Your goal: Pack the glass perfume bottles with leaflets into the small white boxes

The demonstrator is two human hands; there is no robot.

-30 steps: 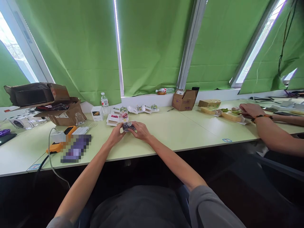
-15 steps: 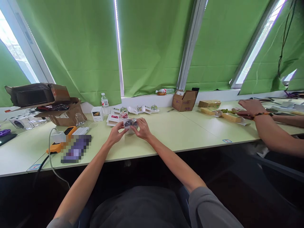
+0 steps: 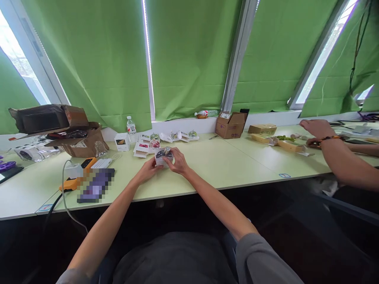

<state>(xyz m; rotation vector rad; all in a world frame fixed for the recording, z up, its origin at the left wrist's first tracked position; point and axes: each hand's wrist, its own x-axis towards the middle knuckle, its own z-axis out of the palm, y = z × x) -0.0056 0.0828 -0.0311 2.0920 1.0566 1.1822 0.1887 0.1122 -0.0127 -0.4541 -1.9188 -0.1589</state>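
On the table in front of me, my left hand (image 3: 149, 169) is closed around the lower left side of a small white box (image 3: 160, 160) with a dark printed picture. My right hand (image 3: 178, 161) is closed at the box's upper right, thumb in front. Between its fingers, at the box's top, shows a small shiny thing with a round silvery top (image 3: 167, 150); my fingers hide most of it. Just behind the box lie opened white cartons (image 3: 141, 148) with flower pictures and a clear round container (image 3: 154, 144) with pink contents.
At left stand a white box (image 3: 122, 142), a bottle (image 3: 130, 125), brown cartons (image 3: 77, 146), an orange-and-black device (image 3: 70, 184) and a blurred phone (image 3: 96, 185). A small carton (image 3: 231, 126) stands at the back. A co-worker's hand (image 3: 318, 129) is over yellow packages (image 3: 288, 146) at right.
The small white box has tipped so more of its front shows, and sits slightly lower. My left hand has shifted down along its side. The co-worker's hands have moved slightly right.
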